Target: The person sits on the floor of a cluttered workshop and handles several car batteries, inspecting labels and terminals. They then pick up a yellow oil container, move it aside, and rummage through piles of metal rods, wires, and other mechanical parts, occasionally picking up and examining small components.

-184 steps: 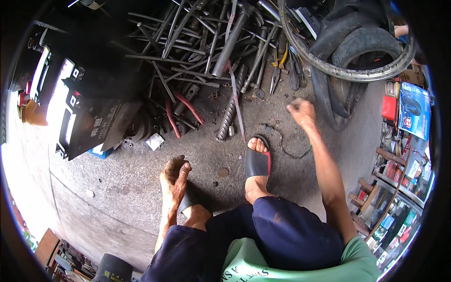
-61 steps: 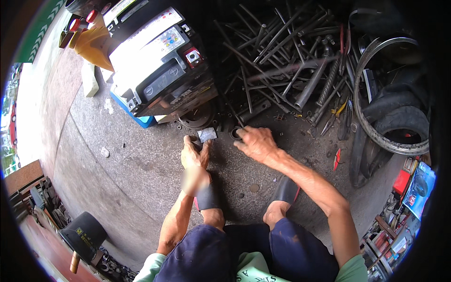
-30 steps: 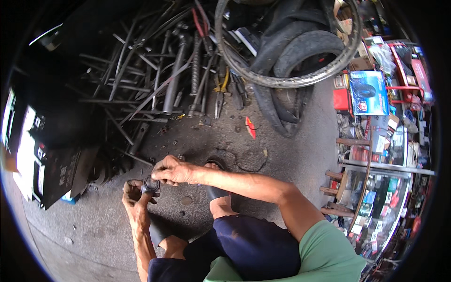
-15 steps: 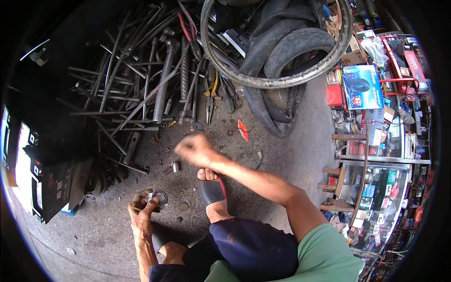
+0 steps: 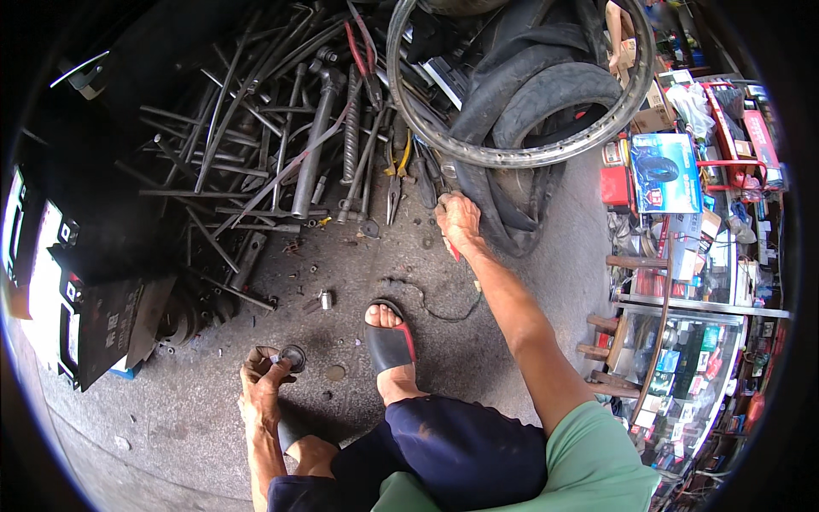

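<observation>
My left hand (image 5: 261, 377) is low on the left, thumb and fingers closed on a small round metal ring (image 5: 293, 357) with a dark middle. A whitish bit shows by the thumb. My right hand (image 5: 459, 220) reaches down to the floor beside the black inner tubes, its fingers bent together; what they hold, if anything, is hidden. Close to its fingertips lies a dark-handled screwdriver (image 5: 425, 183), with yellow-handled pliers (image 5: 395, 177) to the left. A red piece (image 5: 452, 248) shows under the wrist.
Metal bars and wrenches (image 5: 256, 128) are heaped at the far left. A bare wheel rim (image 5: 529, 157) lies over black inner tubes (image 5: 505, 183). A metal socket (image 5: 326, 299) and a thin dark wire (image 5: 431, 313) lie on the floor. Glass cases (image 5: 682, 375) stand right; another person's arm (image 5: 613, 34) shows far right.
My right hand has moved away and to the right, from above my foot to the floor by the inner tubes. My left hand still holds the ring.
</observation>
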The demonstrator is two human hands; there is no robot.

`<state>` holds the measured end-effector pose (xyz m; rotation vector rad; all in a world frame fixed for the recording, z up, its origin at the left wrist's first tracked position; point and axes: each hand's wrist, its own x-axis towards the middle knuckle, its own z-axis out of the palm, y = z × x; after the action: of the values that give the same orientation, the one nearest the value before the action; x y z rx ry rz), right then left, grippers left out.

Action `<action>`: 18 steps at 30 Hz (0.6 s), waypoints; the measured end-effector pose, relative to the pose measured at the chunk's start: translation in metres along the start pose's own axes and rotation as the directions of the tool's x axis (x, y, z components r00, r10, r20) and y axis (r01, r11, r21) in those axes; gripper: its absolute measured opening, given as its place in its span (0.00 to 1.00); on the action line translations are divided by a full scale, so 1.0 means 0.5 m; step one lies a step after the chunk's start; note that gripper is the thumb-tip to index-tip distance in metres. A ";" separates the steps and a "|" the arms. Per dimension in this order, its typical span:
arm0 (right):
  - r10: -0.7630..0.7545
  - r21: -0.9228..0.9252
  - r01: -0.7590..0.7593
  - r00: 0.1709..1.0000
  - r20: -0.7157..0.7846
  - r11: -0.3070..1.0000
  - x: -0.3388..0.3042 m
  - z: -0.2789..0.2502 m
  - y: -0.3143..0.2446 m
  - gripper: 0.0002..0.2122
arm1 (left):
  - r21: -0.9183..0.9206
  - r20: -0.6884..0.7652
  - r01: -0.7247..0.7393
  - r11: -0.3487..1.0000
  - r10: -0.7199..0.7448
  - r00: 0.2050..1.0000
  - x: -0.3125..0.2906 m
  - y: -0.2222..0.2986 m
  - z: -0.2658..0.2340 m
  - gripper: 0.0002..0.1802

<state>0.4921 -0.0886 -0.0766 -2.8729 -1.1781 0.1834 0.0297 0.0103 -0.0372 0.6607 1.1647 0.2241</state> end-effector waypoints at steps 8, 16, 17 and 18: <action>0.098 0.042 -0.097 0.994 -0.040 0.994 -0.009 0.001 -0.003 0.13 | -0.013 -0.024 0.012 1.000 -0.012 1.000 -0.002 0.006 -0.004 0.08; 0.109 -0.006 -0.109 0.991 0.075 0.994 -0.011 -0.019 -0.006 0.12 | -0.031 -0.028 0.004 1.000 -0.004 1.000 0.000 0.001 -0.005 0.09; 0.110 -0.042 -0.107 0.992 0.063 0.993 -0.021 -0.018 0.004 0.12 | -0.035 -0.033 -0.004 0.999 0.003 0.999 -0.001 -0.001 -0.007 0.09; 0.117 0.032 -0.120 0.990 0.076 0.992 -0.030 -0.019 0.016 0.14 | -0.038 -0.037 -0.011 0.999 0.010 0.999 0.001 -0.002 -0.009 0.09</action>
<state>0.4882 -0.1044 -0.0663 -2.9289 -1.0032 0.3132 0.0257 0.0111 -0.0391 0.6314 1.1897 0.2680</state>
